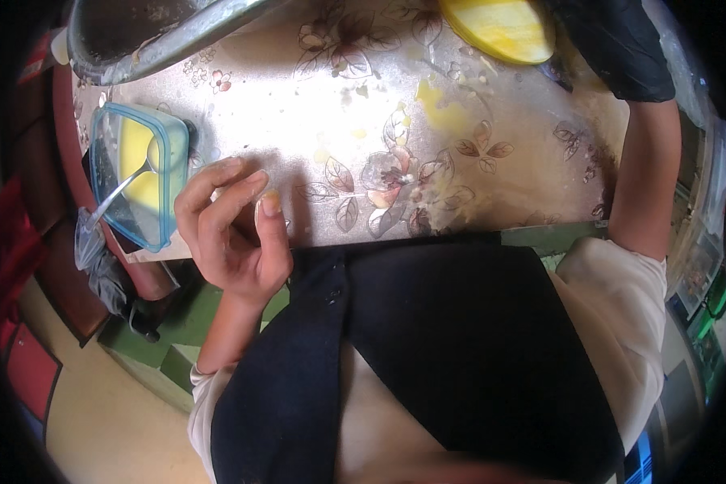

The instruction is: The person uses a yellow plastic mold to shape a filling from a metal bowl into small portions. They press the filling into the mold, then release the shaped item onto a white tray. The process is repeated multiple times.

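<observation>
My left hand (pixel 238 226) is bare and hovers at the near edge of the table, fingers loosely curled but apart, with nothing in it. Beside it on the left is a blue-rimmed clear plastic container (pixel 177 161) with something yellow inside and a metal spoon (pixel 135 179) leaning across it. My right hand (pixel 621 48) wears a black glove and reaches to the far right; its fingers are not clearly seen. Next to that glove lies a round yellow-and-white streaked disc (pixel 504 28), cut off by the upper edge. I cannot tell whether the glove touches it.
A large metal basin (pixel 169 48) stands at the far left. The flowered table covering (pixel 331 121) bears a yellow smear (pixel 442 109) and wet crumbs. Plastic bags (pixel 105 270) hang by the left table edge. Clear plastic (pixel 698 266) stands along the right side.
</observation>
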Demonstrator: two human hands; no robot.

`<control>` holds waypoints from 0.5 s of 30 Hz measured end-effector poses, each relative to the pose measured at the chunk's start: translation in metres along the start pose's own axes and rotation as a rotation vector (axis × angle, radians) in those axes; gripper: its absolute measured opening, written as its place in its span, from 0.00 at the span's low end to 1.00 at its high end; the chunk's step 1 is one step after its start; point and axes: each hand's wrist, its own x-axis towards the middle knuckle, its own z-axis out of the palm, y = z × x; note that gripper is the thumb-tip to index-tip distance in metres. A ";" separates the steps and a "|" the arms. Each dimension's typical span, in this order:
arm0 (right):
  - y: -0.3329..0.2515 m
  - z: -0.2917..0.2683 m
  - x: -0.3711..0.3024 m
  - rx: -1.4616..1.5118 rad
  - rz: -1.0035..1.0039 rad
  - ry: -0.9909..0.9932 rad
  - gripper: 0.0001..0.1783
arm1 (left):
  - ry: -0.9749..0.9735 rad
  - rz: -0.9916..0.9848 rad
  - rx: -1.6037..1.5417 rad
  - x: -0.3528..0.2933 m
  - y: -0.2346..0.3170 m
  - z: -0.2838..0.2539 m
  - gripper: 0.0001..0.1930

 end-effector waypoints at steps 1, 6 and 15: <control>0.000 0.000 0.003 0.018 0.049 -0.035 0.14 | -0.006 0.003 0.004 0.001 0.001 0.000 0.08; -0.009 -0.006 0.001 -0.023 0.044 -0.020 0.13 | 0.025 0.013 0.018 0.002 -0.001 0.000 0.10; -0.015 -0.002 -0.001 0.005 0.047 -0.025 0.13 | 0.094 0.008 -0.011 0.000 0.001 0.006 0.11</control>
